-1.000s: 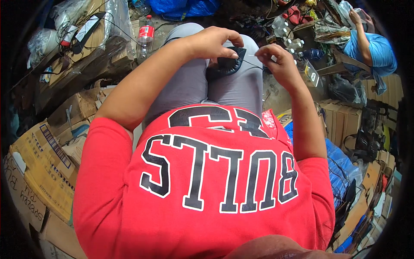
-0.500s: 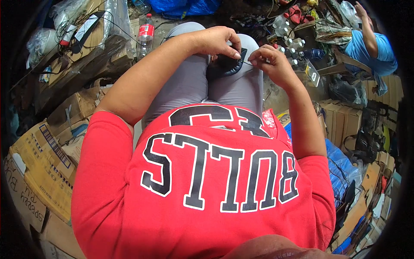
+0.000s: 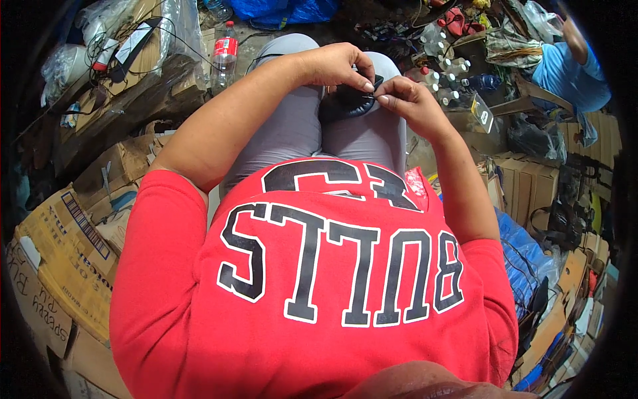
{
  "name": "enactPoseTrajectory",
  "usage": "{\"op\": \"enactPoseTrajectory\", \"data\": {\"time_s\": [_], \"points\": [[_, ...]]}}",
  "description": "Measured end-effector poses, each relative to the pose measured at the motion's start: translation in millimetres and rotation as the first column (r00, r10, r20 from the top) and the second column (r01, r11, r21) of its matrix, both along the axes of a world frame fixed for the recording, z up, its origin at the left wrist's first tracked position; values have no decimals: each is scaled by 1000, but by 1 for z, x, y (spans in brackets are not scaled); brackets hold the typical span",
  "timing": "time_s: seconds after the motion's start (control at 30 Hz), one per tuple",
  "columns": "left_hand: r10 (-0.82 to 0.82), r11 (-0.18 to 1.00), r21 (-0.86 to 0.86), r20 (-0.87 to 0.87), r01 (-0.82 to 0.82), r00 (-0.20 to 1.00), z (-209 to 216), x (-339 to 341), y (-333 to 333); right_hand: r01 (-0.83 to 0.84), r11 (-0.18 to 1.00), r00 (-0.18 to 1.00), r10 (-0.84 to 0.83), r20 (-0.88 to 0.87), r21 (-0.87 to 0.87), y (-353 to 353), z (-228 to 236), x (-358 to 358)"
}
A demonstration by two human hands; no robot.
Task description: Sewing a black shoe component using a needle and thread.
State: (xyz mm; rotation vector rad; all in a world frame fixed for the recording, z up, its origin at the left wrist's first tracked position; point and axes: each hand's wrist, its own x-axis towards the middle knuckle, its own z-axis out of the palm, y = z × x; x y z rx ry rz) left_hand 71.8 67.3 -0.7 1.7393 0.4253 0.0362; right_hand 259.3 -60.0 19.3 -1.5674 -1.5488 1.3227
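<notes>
- left grip [image 3: 337, 62]: grasping one black, rounded, leathery piece [image 3: 352, 104]
- right grip [image 3: 413, 104]: pinching one thin, pale needle [image 3: 370, 98]
- left of both: one clear, red-capped plastic bottle [image 3: 224, 56]

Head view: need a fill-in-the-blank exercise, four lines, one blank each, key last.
1. The trousers under the black piece are ____.
2. Nearer the red-labelled bottle is the person's ____ hand.
3. In the picture, the right hand is at the black piece's ____ side.
4. The shirt behind the black lettering is ____.

Missing words: grey; left; right; red.
</notes>
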Motion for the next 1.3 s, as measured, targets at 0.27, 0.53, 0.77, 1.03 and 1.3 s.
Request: {"op": "enactPoseTrajectory", "data": {"time_s": [0.27, 0.53, 0.77, 1.03, 1.3], "points": [[81, 997, -9, -6, -81, 997, 0, -3, -10, -3, 992, 978, -24, -209, -130, -18, 13, -16], [110, 994, -22, -12, -110, 994, -2, -3, -12, 21, 992, 982, -44, -182, -126, -19, 11, -24], [121, 992, -33, 6, -121, 993, -1, -5, -9, 39, 994, 994, -48, 93, 98, -22, 8, -4], [-33, 999, -16, 0, 33, 999, 8, -3, -4, 132, 976, 989, -141, 38, 174, -20, -3, 5], [-16, 985, -171, -9, 14, 1000, 1, -4, -3, 146, 978, 988, -138, -64, 151, -23, -5, 9]]}}
